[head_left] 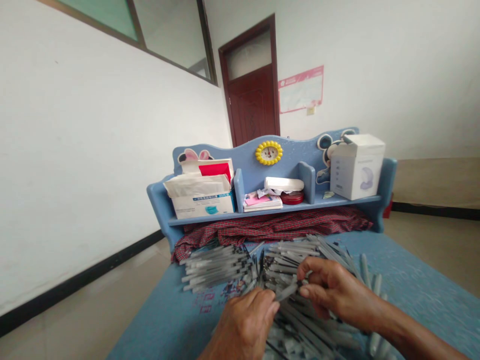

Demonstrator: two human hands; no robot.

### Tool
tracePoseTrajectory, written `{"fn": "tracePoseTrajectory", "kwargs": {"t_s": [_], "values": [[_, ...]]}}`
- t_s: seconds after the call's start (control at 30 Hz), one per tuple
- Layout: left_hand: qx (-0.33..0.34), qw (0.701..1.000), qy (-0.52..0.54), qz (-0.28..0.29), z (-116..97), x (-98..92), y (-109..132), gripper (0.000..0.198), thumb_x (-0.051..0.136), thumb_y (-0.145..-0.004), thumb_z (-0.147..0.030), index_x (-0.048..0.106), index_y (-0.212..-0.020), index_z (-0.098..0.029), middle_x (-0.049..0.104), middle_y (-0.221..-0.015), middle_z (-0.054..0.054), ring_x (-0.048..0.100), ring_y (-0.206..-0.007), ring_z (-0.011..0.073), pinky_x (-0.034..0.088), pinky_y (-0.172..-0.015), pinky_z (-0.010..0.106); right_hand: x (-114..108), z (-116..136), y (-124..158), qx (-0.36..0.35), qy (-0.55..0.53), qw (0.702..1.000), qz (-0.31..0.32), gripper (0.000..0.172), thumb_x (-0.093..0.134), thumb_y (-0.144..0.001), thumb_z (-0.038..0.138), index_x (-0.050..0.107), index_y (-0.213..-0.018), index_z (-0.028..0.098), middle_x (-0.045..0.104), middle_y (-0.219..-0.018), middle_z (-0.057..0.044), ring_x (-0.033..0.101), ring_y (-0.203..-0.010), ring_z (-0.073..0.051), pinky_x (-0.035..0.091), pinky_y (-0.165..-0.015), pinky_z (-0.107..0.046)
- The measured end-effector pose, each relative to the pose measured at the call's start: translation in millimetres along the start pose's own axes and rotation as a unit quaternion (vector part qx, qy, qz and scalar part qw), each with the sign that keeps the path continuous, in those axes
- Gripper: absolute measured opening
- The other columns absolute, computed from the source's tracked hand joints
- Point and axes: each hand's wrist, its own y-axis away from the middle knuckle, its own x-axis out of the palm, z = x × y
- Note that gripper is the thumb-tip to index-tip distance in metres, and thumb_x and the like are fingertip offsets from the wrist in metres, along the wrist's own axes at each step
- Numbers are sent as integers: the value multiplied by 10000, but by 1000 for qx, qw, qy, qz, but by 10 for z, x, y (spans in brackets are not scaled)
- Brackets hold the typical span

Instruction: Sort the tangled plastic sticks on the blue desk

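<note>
Blue desk (157, 310), shelf (288, 162) at rear. Grey pens (217, 267) heaped before the shelf. Left hand (245, 320) and right hand (333, 287), forward of shelf, pinch opposite ends of a held pen (288, 291). Step, judged: working its ends; next move calls for steady alignment.

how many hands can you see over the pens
2: the left hand, at the lower centre, and the right hand, to its right, with a translucent pen held between them. No other hands show.
</note>
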Motion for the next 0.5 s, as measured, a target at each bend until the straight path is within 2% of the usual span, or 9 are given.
{"fn": "tracePoseTrajectory", "kwargs": {"t_s": [0.07,0.2,0.37,0.5], "values": [[1,1000,-1,2,-1,3,-1,153,385,-864,-134,527,-820,-167,587,-661,30,575,-584,150,421,-514,240,3,1,-5,-6,5,1000,-2,300,515,-807,445,450,-903,168,436,-462,79,388,-385,-67,260,-378,-164],[-3,1000,-4,11,-13,5,-6,151,391,-860,-138,527,-802,-168,587,-658,33,565,-565,148,415,-501,240,9,-6,-11,-16,45,999,-23,334,437,-847,445,440,-665,165,406,-409,63,361,-367,-56,244,-377,-169],[-5,1000,-8,16,-22,-11,-13,151,392,-861,-134,528,-807,-168,596,-663,30,578,-579,152,416,-506,244,-16,-48,-19,1,-42,999,18,149,526,-799,289,445,-836,171,501,-476,68,438,-395,-66,276,-387,-156],[-6,1000,-8,15,-31,-25,-22,159,386,-867,-137,529,-806,-172,602,-669,26,587,-595,152,428,-522,243,-55,-50,-22,-1,-60,998,21,120,532,-760,202,431,-817,170,564,-535,41,496,-459,-76,334,-435,-164]]}}
